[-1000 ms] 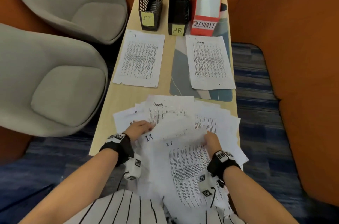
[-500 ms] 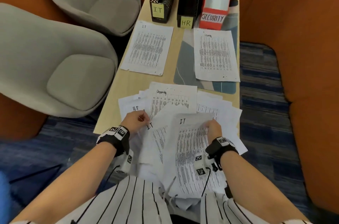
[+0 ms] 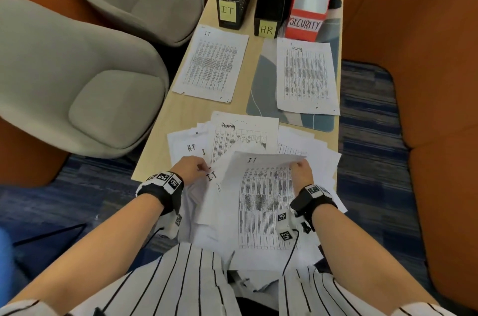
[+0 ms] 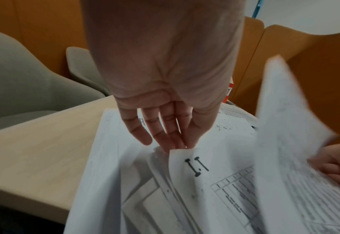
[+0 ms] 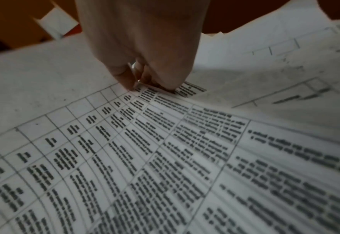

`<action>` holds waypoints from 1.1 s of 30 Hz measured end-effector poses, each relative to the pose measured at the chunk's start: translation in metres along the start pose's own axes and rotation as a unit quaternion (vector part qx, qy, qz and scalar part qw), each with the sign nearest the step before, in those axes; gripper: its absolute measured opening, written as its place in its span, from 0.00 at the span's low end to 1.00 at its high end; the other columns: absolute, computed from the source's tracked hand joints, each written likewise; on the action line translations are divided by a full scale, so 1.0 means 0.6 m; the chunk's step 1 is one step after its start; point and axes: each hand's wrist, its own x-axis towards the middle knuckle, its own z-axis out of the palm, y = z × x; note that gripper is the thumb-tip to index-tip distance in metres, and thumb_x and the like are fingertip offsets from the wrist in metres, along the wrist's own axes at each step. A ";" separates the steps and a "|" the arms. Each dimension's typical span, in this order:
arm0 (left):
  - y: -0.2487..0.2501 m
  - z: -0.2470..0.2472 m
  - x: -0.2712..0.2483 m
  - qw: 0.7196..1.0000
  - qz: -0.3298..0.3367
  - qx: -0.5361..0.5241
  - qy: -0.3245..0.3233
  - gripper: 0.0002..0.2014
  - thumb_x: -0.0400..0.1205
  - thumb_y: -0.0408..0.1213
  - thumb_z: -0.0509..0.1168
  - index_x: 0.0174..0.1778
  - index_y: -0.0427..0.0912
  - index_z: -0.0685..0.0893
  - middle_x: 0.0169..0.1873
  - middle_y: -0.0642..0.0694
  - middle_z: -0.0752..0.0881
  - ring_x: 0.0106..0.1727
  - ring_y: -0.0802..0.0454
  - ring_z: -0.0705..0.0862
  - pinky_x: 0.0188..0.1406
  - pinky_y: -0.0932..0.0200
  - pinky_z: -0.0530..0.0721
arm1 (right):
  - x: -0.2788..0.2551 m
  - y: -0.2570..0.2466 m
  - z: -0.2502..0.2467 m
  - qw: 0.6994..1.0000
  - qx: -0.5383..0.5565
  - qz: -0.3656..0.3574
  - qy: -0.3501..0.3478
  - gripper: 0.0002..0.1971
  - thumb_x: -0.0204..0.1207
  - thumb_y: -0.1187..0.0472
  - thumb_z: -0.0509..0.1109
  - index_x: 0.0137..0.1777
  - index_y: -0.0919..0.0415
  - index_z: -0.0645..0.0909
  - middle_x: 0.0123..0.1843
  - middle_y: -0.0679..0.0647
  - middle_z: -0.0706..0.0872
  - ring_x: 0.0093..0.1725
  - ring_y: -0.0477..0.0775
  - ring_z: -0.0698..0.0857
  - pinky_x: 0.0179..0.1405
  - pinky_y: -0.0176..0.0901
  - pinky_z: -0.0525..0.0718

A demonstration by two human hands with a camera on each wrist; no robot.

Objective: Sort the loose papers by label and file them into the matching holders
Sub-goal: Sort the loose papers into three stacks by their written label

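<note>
A loose pile of printed papers [image 3: 258, 134] covers the near end of the table. My right hand [image 3: 297, 168] pinches the top right edge of a sheet headed IT [image 3: 266, 201] and holds it raised off the pile; in the right wrist view thumb and fingers [image 5: 139, 85] close on that edge. My left hand [image 3: 200, 169] pinches the corner of a second sheet marked I.T [image 4: 197, 164] at the pile's left. At the far end stand the IT holder [image 3: 230, 5], the HR holder [image 3: 269, 10] and the red SECURITY holder [image 3: 307, 15].
One IT sheet [image 3: 210, 64] lies flat before the IT holder, and a Security sheet [image 3: 306, 77] lies on a grey-blue mat [image 3: 263, 100] before the red holder. Two grey chairs [image 3: 77, 82] stand left of the narrow table [image 3: 181, 113]. Orange walls close in on the right.
My right hand has lifted the top IT sheet's upper edge up off the pile. My left hand has stayed at the pile's left on the other I.T sheet.
</note>
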 end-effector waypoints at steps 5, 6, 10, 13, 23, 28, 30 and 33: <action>-0.001 0.012 -0.004 0.997 -0.033 -0.069 -0.027 0.11 0.78 0.32 0.68 0.56 0.39 0.84 0.56 0.43 0.86 0.52 0.53 0.80 0.53 0.64 0.73 | -0.013 -0.011 0.006 0.993 -0.042 -0.011 -0.107 0.18 0.75 0.68 0.70 0.64 0.63 0.73 0.55 0.51 0.80 0.56 0.54 0.79 0.61 0.49 0.77; -0.002 0.014 -0.005 0.994 -0.033 -0.093 -0.054 0.12 0.77 0.32 0.69 0.57 0.39 0.84 0.56 0.44 0.85 0.54 0.51 0.81 0.55 0.63 0.73 | -0.018 -0.017 0.004 0.991 -0.055 -0.011 -0.118 0.17 0.75 0.70 0.68 0.64 0.63 0.74 0.55 0.51 0.78 0.56 0.52 0.77 0.61 0.48 0.75; 0.018 0.009 -0.011 0.992 0.001 -0.123 0.005 0.06 0.78 0.29 0.68 0.47 0.44 0.83 0.46 0.48 0.82 0.50 0.51 0.78 0.49 0.63 0.70 | -0.013 -0.014 0.002 0.991 -0.033 0.002 -0.129 0.13 0.67 0.69 0.66 0.52 0.63 0.81 0.47 0.57 0.82 0.49 0.58 0.79 0.51 0.49 0.77; 0.052 -0.016 -0.004 0.982 0.048 -0.172 0.062 0.11 0.78 0.23 0.63 0.37 0.46 0.78 0.37 0.50 0.80 0.41 0.50 0.76 0.38 0.70 0.72 | -0.012 -0.007 0.004 0.985 0.007 -0.039 -0.170 0.26 0.61 0.65 0.70 0.63 0.60 0.78 0.54 0.53 0.87 0.53 0.54 0.85 0.54 0.49 0.83; 0.058 -0.045 0.016 0.991 -0.102 -0.080 -0.020 0.17 0.84 0.41 0.61 0.67 0.38 0.78 0.65 0.39 0.82 0.64 0.41 0.81 0.63 0.53 0.78 | 0.034 0.001 -0.053 0.996 -0.041 -0.007 -0.080 0.18 0.74 0.70 0.69 0.65 0.68 0.80 0.54 0.62 0.87 0.52 0.62 0.86 0.52 0.50 0.84; 0.012 -0.019 0.000 0.995 -0.067 0.056 -0.045 0.12 0.78 0.36 0.68 0.56 0.37 0.83 0.55 0.40 0.84 0.57 0.43 0.82 0.50 0.59 0.75 | 0.030 0.003 -0.055 0.994 -0.084 -0.011 -0.076 0.20 0.75 0.69 0.68 0.67 0.65 0.76 0.56 0.62 0.85 0.55 0.63 0.84 0.54 0.54 0.84; 0.009 -0.018 -0.003 0.999 -0.035 0.002 0.027 0.04 0.77 0.35 0.70 0.45 0.39 0.85 0.44 0.43 0.85 0.49 0.44 0.84 0.44 0.60 0.74 | 0.025 -0.006 -0.050 0.995 -0.069 -0.022 -0.065 0.24 0.74 0.72 0.65 0.70 0.63 0.69 0.57 0.60 0.81 0.54 0.61 0.81 0.44 0.46 0.81; 0.018 -0.026 -0.008 0.994 -0.001 0.039 0.107 0.07 0.80 0.40 0.67 0.47 0.43 0.89 0.43 0.45 0.88 0.47 0.44 0.86 0.44 0.57 0.81 | 0.021 -0.022 -0.045 0.998 -0.036 -0.015 -0.052 0.25 0.73 0.75 0.64 0.71 0.63 0.69 0.58 0.59 0.79 0.56 0.59 0.79 0.50 0.46 0.78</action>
